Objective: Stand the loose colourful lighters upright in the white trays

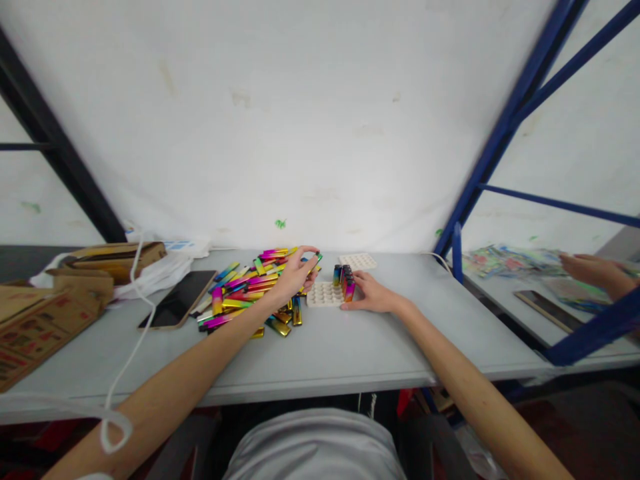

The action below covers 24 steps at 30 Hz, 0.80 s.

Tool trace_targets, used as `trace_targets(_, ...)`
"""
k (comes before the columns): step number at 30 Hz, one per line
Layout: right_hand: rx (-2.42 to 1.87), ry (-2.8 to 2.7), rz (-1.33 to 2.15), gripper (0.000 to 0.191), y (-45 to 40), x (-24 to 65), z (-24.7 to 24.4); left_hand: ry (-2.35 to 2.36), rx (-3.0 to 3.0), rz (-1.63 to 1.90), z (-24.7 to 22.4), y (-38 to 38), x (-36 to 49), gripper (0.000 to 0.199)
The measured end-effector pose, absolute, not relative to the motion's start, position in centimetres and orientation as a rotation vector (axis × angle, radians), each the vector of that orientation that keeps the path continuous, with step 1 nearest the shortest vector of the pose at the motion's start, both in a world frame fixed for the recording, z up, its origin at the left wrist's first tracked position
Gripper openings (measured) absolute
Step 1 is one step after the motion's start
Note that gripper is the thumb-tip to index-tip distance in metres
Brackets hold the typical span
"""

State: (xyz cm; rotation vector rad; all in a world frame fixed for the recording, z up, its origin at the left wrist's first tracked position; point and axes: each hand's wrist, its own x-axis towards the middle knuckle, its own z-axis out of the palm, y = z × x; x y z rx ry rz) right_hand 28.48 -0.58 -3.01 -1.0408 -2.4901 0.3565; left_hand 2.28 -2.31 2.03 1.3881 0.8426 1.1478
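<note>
My left hand is over the right side of a loose pile of shiny multicoloured lighters. Its fingers pinch one lighter, partly hidden by the fingers. A white tray with a grid of holes lies just right of the pile. At the tray's right end several lighters stand upright in a row, dark tops up, with a few more at its far edge. My right hand curls round that end, thumb at the near corner and fingers beside the standing lighters.
A second white tray lies near the wall. To the left are a phone, a white cable and cardboard boxes. Beyond the blue frame on the right, another person's hand is over plastic-looking packets.
</note>
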Motion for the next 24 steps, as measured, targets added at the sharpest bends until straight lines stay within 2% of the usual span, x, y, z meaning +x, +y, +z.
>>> trace_targets(24, -1.051, -2.493, 0.354, 0.087, -0.63, 28.44, -3.0, 0.805, 1.352, 1.153, 2.06, -2.78, 2.24, 0.045)
